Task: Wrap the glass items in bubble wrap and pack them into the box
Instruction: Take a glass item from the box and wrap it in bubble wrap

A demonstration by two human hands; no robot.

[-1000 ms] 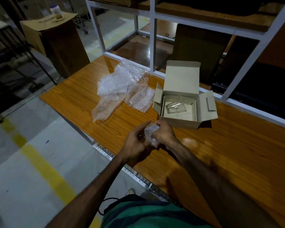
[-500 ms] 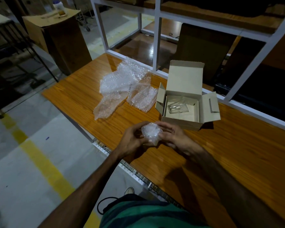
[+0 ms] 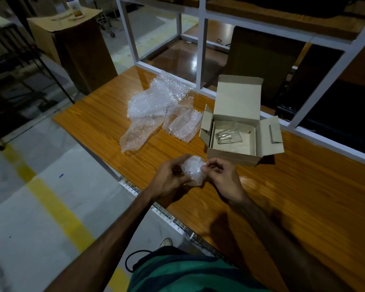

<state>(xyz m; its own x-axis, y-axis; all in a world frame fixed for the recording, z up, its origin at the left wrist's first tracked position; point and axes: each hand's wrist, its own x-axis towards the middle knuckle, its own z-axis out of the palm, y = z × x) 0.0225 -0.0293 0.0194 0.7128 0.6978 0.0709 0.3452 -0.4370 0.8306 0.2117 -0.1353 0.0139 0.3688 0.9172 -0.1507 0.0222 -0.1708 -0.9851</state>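
A small bundle of bubble wrap [image 3: 193,170], wound round something I cannot make out, is held just above the wooden table [image 3: 303,186] near its front edge. My left hand [image 3: 169,178] grips the bundle from the left. My right hand [image 3: 223,177] pinches its right side with thumb and fingertips. Behind them stands an open cardboard box [image 3: 234,160], lid flap up, with a bare clear glass [image 3: 228,137] lying on its side inside. Loose sheets of bubble wrap [image 3: 160,111] lie on the table to the box's left.
A white metal frame [image 3: 200,60] runs along the table's back edge, with shelves above. A tall cardboard carton [image 3: 72,45] stands on the floor at far left, with a bottle on top. The floor to the left has a yellow line [image 3: 57,209].
The bundle has turned in my hands so its round end faces up. My right hand has shifted from covering it to pinching its right side.
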